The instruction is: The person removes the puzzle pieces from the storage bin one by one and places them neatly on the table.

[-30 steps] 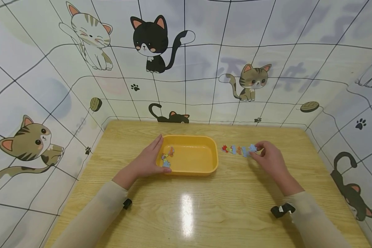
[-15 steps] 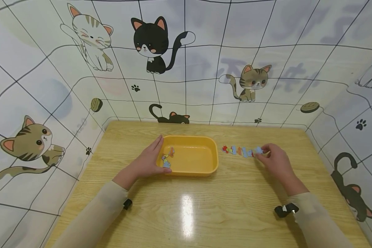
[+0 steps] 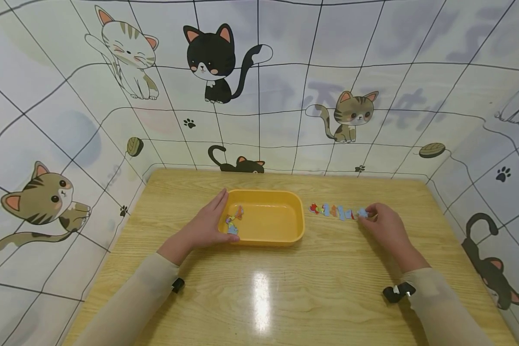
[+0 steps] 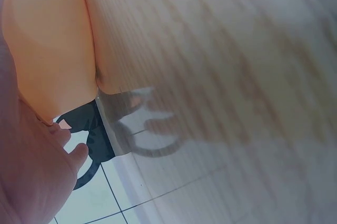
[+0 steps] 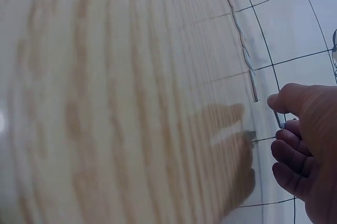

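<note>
My left hand (image 3: 203, 223) holds the left end of a shallow yellow tray (image 3: 264, 241), with the thumb over its front rim and the fingers along the far left corner. Several small coloured cutout pieces (image 3: 232, 226) lie inside the tray at its left. To the right of the tray, a row of flat cutout pieces (image 3: 334, 210), red, blue and orange, runs across the table. At the row's right end my right hand (image 3: 386, 225) pinches a light blue piece (image 3: 362, 213) between thumb and fingers. The right wrist view shows this piece (image 5: 278, 120) edge-on, close to the tabletop.
The wooden table (image 3: 225, 298) has a glossy top that reflects a light. A cat-patterned cloth wall (image 3: 281, 129) rises behind it and along both sides. Both wrists carry black straps, such as the right strap (image 3: 398, 292).
My right hand has moved right and slightly nearer with the light blue piece, uncovering a blue-and-red piece in the row. My left hand and the tray have stayed put.
</note>
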### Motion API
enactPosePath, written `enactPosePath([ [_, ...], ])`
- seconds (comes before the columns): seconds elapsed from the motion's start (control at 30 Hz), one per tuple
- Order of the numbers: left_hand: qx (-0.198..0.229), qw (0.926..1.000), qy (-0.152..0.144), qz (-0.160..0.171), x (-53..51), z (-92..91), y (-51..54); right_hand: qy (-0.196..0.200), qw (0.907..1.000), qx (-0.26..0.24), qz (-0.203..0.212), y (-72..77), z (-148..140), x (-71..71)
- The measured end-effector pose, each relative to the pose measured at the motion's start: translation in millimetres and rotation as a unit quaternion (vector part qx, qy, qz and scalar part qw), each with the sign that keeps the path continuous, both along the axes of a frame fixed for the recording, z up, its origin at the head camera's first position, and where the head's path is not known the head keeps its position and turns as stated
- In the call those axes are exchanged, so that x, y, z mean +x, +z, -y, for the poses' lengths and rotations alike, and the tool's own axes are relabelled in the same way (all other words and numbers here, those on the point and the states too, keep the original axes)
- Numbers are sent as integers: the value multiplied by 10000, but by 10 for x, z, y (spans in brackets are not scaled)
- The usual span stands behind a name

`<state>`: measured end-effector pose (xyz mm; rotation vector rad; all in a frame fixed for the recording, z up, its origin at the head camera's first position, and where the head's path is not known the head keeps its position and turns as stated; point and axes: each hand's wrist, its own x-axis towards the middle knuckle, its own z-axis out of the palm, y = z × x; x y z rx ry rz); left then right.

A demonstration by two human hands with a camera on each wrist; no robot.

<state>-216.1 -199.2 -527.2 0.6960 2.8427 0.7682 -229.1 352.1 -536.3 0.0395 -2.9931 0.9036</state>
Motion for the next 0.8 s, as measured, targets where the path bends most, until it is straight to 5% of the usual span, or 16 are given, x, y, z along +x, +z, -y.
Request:
enactPosePath([
  [0.5, -65, 10000, -25, -2, 5, -10, 23, 60, 9999, 86, 13, -101, -97, -81],
  [0.8, -49, 10000, 8, 57, 9, -10, 31, 142, 9989, -112, 432, -123, -131, -126],
])
